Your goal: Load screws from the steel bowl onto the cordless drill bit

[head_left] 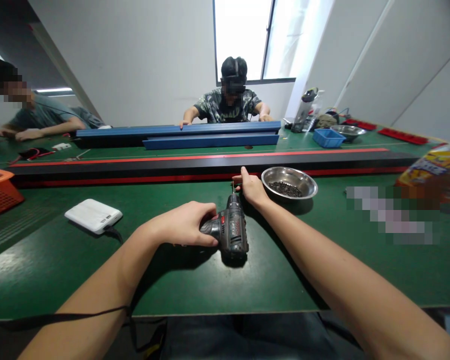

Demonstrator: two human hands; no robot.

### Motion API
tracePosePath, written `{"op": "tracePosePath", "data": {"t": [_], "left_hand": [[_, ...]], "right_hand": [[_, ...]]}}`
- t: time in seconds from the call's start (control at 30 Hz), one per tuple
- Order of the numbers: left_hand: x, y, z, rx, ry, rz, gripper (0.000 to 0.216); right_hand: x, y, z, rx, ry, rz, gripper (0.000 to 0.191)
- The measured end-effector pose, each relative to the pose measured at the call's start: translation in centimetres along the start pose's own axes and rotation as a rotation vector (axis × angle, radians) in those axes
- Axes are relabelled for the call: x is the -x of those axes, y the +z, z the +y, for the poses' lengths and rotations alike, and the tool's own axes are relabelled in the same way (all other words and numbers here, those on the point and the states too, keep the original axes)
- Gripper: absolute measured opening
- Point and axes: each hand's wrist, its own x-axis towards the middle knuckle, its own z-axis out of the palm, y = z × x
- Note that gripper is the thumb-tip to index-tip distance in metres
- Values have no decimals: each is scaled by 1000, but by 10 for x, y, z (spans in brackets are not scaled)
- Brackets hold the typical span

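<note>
My left hand [185, 223] is wrapped around the handle of a black cordless drill [234, 231], which lies on its side low over the green table. Its bit points away from me, toward a long black rail [195, 164] with red edges. Beside the bit's tip is my right hand [252, 187], its fingers bent in toward the tip and the near side of the rail. Whatever those fingers hold is too small to make out. Just right of that hand stands a steel bowl [308, 190] with many small dark screws [285, 189] in it.
A white power bank [93, 216] with a black cable lies left, near an orange basket [0, 192]. Blue rails [210, 142] lie across the table before a co-worker [230, 100]; another person [41, 117] sits left. A blue bin [328, 138] and a snack bag [435, 172] are right.
</note>
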Motion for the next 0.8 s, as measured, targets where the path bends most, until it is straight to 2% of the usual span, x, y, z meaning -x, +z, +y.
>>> {"op": "tracePosePath", "data": {"t": [0.2, 0.8], "left_hand": [[-1, 2, 0, -1, -13, 1, 41], [-4, 6, 3, -28, -16, 6, 41]], "right_hand": [[2, -1, 5, -20, -29, -32, 75], [6, -2, 0, -80, -25, -52, 60]]}}
